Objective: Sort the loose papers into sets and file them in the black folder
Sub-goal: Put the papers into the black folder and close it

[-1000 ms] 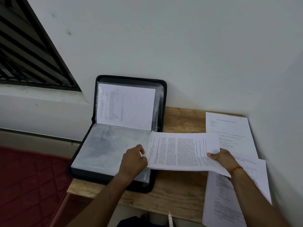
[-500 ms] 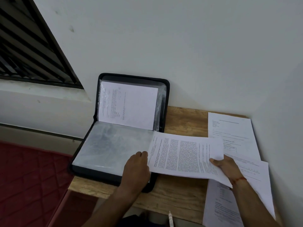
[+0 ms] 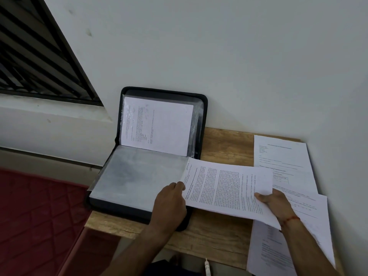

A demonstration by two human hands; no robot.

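One black folder (image 3: 123, 206) is lying open on the bench (image 3: 215, 232), its upper half leaning on the wall (image 3: 239, 66), with one page (image 3: 159, 124) filed inside. The right hand (image 3: 276, 204) has its grip pinching one densely printed sheet (image 3: 225, 188). The left hand (image 3: 169, 204) has its grip curling at that sheet's edge, on what I cannot tell. Three loose sheets (image 3: 282, 156) are overlapping alongside.

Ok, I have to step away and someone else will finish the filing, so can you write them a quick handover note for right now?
Left hand: at the right edge of the folder's lower clear sleeves, beside the held sheet's left end; what its fingers hold is hidden.
Right hand: pinches the right end of the printed sheet.
Black folder: open on the table, top half upright.
Done: a filed sheet sits in the upper sleeve.
Left: sleeve the held sheet, then sort and file the loose papers on the right.
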